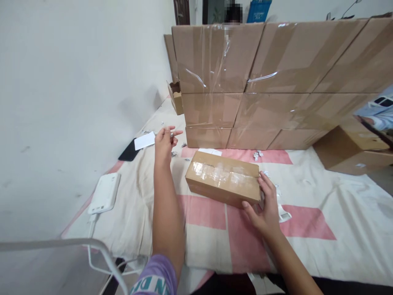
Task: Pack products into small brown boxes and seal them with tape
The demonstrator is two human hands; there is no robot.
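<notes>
Right hand [266, 209]: so the carton [222, 174] leftward of it lies steady, presumably, we pinch its end
Left hand [165, 139]: fingers half-spread; we cannot tell if pinching

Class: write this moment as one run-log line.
left hand: beside white card, fingers partly curled; right hand: holding right end of taped box; taped box: on cloth; beyond: stacked cartons
</notes>
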